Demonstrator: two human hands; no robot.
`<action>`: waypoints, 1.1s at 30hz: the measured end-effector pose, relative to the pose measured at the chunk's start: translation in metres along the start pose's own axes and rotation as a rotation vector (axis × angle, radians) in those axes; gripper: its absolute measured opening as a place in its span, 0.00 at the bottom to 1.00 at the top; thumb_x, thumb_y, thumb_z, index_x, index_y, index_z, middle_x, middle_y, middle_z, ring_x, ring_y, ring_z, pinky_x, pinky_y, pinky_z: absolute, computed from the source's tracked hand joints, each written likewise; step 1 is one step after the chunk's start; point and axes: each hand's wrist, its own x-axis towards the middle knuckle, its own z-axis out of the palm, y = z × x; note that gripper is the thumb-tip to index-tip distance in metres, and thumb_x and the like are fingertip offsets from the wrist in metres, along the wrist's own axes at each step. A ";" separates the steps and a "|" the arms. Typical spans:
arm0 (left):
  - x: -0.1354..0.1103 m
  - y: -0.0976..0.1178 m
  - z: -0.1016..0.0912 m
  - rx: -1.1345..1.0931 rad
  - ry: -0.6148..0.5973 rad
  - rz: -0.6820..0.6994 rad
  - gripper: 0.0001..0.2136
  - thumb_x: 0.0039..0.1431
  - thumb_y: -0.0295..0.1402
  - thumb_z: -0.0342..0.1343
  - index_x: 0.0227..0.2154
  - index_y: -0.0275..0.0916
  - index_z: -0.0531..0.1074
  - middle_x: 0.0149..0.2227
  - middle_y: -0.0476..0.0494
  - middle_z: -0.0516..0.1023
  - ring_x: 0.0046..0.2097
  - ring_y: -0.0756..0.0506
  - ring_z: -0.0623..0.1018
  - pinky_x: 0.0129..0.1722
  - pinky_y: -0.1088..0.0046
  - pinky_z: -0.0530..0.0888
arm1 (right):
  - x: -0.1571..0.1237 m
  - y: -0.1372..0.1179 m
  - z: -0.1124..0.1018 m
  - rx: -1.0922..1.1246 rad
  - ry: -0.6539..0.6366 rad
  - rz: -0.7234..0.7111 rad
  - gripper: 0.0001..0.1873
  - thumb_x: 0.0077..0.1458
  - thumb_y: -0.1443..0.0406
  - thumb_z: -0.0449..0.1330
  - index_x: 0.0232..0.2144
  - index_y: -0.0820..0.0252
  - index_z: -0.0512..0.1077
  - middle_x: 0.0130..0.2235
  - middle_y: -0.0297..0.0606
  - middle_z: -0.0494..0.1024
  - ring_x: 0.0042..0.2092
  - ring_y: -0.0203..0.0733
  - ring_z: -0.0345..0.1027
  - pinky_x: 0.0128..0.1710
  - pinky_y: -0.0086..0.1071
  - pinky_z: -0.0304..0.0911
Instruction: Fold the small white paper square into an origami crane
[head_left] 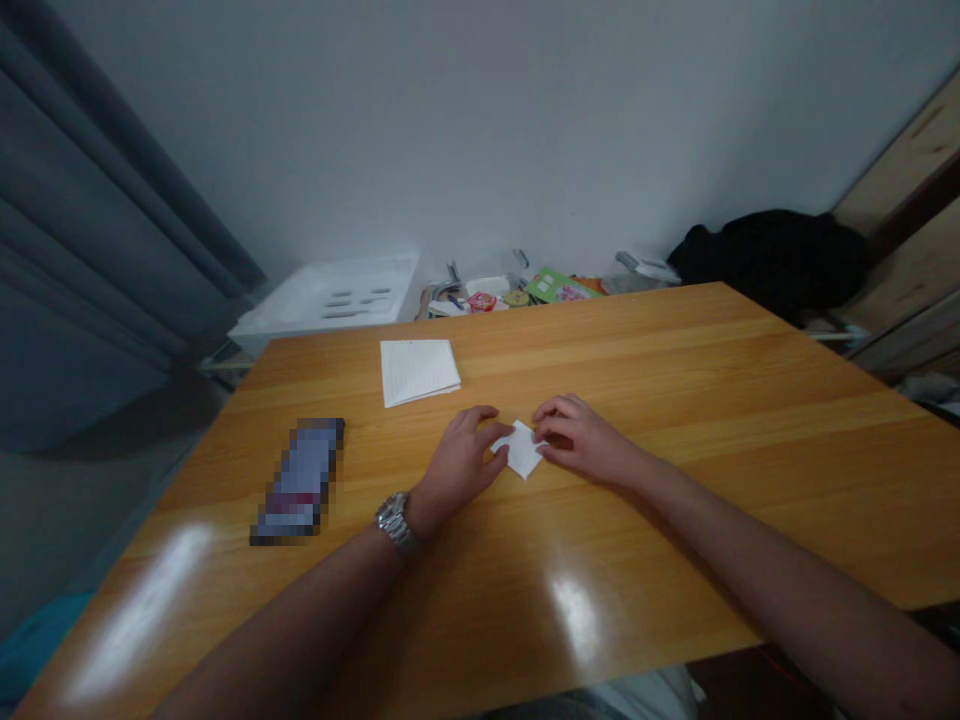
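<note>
A small folded white paper (524,452), diamond-shaped from here, lies on the wooden table (645,370) between my hands. My left hand (469,455), with a metal watch (396,522) on its wrist, pinches the paper's left corner between thumb and fingers. On the opposite side, the thumb and fingertips of my right hand (577,437) close on the right corner. My fingers cover both of these corners; the top and bottom points of the paper show.
A stack of lined paper (420,371) lies behind my left hand. To the left is a pixelated phone (298,482). Beyond the far edge are a white tray-like box (330,295), a green packet (560,287), small clutter and a black cloth heap (772,262).
</note>
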 end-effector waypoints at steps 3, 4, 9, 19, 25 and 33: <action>0.000 -0.001 0.001 -0.001 -0.001 0.014 0.13 0.63 0.31 0.57 0.50 0.41 0.75 0.54 0.38 0.71 0.55 0.39 0.71 0.57 0.56 0.71 | 0.001 -0.002 0.001 0.043 -0.008 -0.019 0.04 0.59 0.70 0.63 0.36 0.58 0.76 0.45 0.43 0.75 0.48 0.46 0.68 0.49 0.42 0.66; 0.000 -0.001 0.001 -0.004 -0.001 0.017 0.13 0.63 0.31 0.57 0.50 0.41 0.75 0.54 0.38 0.70 0.56 0.39 0.71 0.57 0.55 0.71 | 0.002 -0.003 0.001 0.061 -0.018 -0.032 0.05 0.59 0.71 0.62 0.36 0.58 0.76 0.45 0.44 0.75 0.48 0.45 0.69 0.49 0.41 0.66; 0.001 -0.001 0.001 -0.033 -0.003 0.030 0.14 0.63 0.31 0.57 0.51 0.40 0.74 0.54 0.37 0.71 0.56 0.39 0.71 0.57 0.57 0.71 | 0.001 -0.008 0.005 0.138 -0.093 -0.100 0.10 0.61 0.73 0.58 0.40 0.58 0.77 0.47 0.43 0.77 0.48 0.42 0.72 0.49 0.38 0.68; 0.006 0.003 0.000 -0.212 -0.063 0.097 0.05 0.64 0.27 0.55 0.41 0.40 0.72 0.45 0.42 0.76 0.48 0.43 0.74 0.50 0.64 0.72 | -0.001 -0.009 0.003 0.185 -0.128 -0.101 0.06 0.59 0.67 0.64 0.40 0.59 0.77 0.47 0.45 0.78 0.50 0.44 0.72 0.51 0.37 0.67; 0.007 0.003 -0.003 -0.236 -0.093 0.086 0.03 0.64 0.28 0.55 0.39 0.40 0.71 0.42 0.44 0.76 0.44 0.44 0.74 0.46 0.66 0.72 | 0.000 -0.009 0.004 0.240 -0.129 -0.071 0.03 0.60 0.67 0.63 0.37 0.58 0.77 0.46 0.43 0.78 0.48 0.43 0.72 0.49 0.36 0.67; 0.007 0.001 -0.002 -0.251 -0.083 0.085 0.03 0.64 0.28 0.56 0.39 0.40 0.71 0.41 0.45 0.76 0.44 0.44 0.74 0.46 0.66 0.71 | -0.001 -0.008 0.003 0.293 -0.138 -0.025 0.02 0.59 0.68 0.63 0.36 0.59 0.77 0.47 0.43 0.76 0.49 0.42 0.71 0.50 0.37 0.66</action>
